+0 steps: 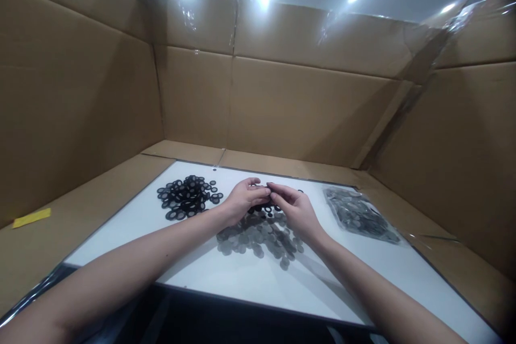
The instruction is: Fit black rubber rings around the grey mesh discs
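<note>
Pinch first: our right hand (300, 209) has thumb and forefinger closed on a small dark piece (269, 185). Left hand (241, 201) reaches in from the other side, fingers bent, tips at the piece; can't tell whether they grip it or only steady it. Piece sits between both sets of fingertips, above the small black rings (268, 209), near the far side of the grey discs (258, 235). Too small to read its face or fit.

To do this well, we'd hold it by the rim, light and square, so both thumbs can feel the edge. Even pressure from both sides; a one-sided squeeze would probably flick it into the discs. Wrists low over the white tabletop (197, 274) should make any drop short.

Forearms: we should lift clear of the discs, since a sleeve-width drag would likely scatter them. Ringed pile (187, 199) lies off to our left, clear bag (358, 215) to our right, both apart from the fingers.
</note>
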`<action>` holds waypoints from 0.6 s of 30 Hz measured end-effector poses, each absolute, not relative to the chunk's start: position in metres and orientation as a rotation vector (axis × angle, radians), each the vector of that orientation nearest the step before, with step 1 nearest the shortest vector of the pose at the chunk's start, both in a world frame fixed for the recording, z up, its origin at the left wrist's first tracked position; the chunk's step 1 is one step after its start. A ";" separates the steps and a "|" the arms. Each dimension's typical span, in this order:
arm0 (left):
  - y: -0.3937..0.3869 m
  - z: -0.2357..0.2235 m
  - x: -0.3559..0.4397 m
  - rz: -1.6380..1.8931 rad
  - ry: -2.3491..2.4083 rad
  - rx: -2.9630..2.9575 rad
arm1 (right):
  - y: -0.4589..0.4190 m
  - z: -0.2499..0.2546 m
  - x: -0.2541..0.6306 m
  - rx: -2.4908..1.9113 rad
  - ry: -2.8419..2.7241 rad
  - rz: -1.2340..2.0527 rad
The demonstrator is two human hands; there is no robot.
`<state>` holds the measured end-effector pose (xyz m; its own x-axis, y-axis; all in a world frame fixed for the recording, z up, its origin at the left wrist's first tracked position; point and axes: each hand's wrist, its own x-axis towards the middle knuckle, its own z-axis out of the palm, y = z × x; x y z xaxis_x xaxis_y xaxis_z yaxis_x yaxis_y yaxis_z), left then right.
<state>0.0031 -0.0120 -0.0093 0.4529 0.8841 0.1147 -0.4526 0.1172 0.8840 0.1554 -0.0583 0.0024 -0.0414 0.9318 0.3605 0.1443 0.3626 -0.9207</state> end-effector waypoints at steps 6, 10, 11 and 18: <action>-0.013 -0.011 0.003 1.029 0.555 1.083 | -0.056 -0.001 0.156 -1.023 -1.394 0.934; -0.012 -0.014 0.002 1.037 0.597 1.122 | -0.056 -0.002 0.154 -1.020 -1.397 0.949; -0.011 -0.014 0.002 1.034 0.613 1.130 | -0.056 -0.002 0.154 -1.030 -1.395 0.945; -0.012 -0.011 0.001 1.038 0.588 1.131 | -0.057 -0.001 0.157 -1.052 -1.424 0.889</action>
